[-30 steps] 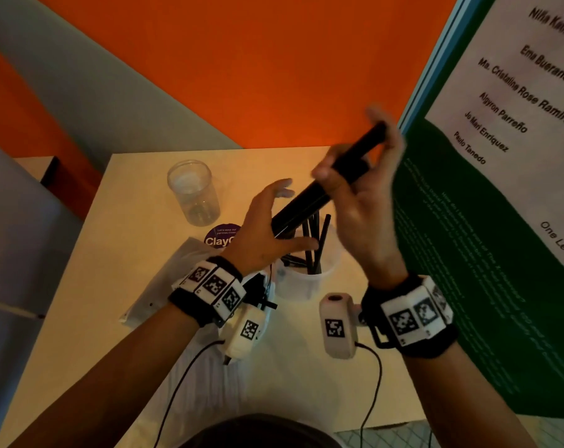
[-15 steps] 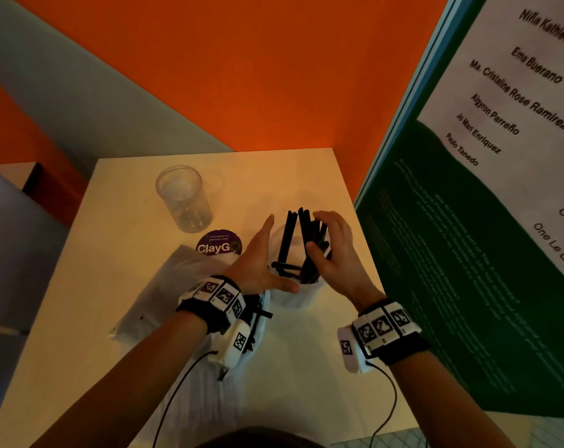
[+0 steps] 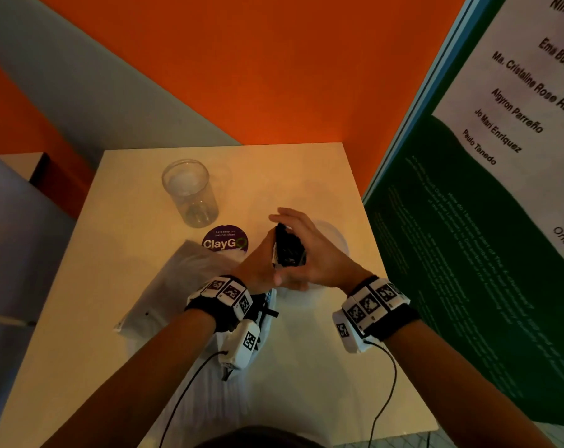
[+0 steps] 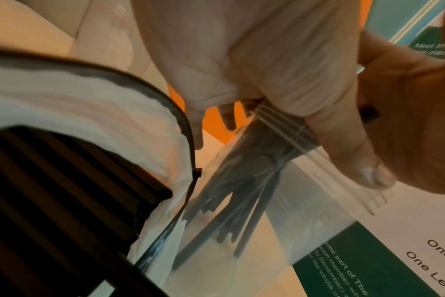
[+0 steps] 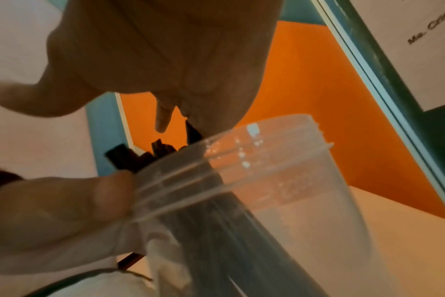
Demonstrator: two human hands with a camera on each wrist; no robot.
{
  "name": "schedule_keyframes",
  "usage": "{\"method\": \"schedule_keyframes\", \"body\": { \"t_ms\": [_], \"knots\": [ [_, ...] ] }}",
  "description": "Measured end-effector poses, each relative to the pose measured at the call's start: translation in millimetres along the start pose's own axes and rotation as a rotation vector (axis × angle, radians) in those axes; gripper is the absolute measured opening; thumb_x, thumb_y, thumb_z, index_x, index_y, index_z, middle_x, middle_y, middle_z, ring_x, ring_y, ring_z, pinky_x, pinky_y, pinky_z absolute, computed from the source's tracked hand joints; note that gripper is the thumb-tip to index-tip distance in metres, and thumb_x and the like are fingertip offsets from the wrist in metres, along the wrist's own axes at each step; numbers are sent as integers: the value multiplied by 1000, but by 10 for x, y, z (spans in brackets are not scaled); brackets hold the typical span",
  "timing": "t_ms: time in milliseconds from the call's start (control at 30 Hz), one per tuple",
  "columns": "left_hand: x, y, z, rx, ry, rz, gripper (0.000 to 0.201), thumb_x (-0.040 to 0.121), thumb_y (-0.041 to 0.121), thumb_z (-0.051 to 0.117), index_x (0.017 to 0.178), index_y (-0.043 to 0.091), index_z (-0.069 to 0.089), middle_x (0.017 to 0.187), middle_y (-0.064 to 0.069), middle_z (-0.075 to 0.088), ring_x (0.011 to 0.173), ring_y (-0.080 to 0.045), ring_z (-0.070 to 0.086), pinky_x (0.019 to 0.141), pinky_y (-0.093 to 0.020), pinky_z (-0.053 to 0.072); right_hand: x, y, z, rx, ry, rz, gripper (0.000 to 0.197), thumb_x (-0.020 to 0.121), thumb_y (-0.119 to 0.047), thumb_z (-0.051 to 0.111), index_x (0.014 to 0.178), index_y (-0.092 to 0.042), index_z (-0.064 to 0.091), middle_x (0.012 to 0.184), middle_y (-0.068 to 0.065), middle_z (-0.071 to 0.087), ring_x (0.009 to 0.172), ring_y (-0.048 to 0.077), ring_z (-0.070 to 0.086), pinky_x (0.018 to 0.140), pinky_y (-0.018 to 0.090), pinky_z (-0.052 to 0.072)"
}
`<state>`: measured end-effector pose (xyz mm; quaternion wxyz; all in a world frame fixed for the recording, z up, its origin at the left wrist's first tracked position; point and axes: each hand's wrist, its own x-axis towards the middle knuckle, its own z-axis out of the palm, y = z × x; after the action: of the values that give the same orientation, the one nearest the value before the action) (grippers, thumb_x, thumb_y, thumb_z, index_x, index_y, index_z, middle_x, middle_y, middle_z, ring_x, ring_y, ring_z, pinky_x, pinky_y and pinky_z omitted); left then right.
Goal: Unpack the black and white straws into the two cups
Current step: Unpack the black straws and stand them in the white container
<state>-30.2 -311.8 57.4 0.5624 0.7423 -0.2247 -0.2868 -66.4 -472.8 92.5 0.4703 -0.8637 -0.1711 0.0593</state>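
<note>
From the head view, our left hand (image 3: 258, 270) and right hand (image 3: 316, 253) met over the near cup (image 3: 338, 240), cupped round the bunch of black straws (image 3: 288, 250) standing in it. A second, clear cup (image 3: 190, 192) stood well apart toward the far left of the table (image 3: 80, 318), with a round purple sticker (image 3: 224, 242) and a plastic bag (image 3: 177, 279) between.

From the left wrist, our left thumb pressed the cup's rim (image 4: 305, 144), the dark straws (image 4: 236, 201) fanning inside.

From the right wrist, our right palm (image 5: 170, 60) hovered over the straw tops (image 5: 140, 156), fingers loosely curved; we could not tell whether they gripped the straws.
</note>
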Motion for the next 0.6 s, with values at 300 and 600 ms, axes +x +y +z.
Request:
{"method": "schedule_keyframes", "body": {
  "t_ms": [300,600],
  "knots": [
    [-6,-144,31,-64,17,-62,122,52,25,94,146,33,17,139,13,41,124,-3,45,91,-16,47,-179,133,-103,269,64,118,120,62,-25,90,146,-42,6,156,-6,19,141,5,28,114,23,29],
    [42,-195,48,-49,47,2,101,63,4,85,136,31,20,124,15,47,110,12,53,81,-9,47,-91,158,13,124,-174,146,117,64,-25,89,150,-33,10,153,-11,21,136,-1,26,107,7,27]
  ]
}}
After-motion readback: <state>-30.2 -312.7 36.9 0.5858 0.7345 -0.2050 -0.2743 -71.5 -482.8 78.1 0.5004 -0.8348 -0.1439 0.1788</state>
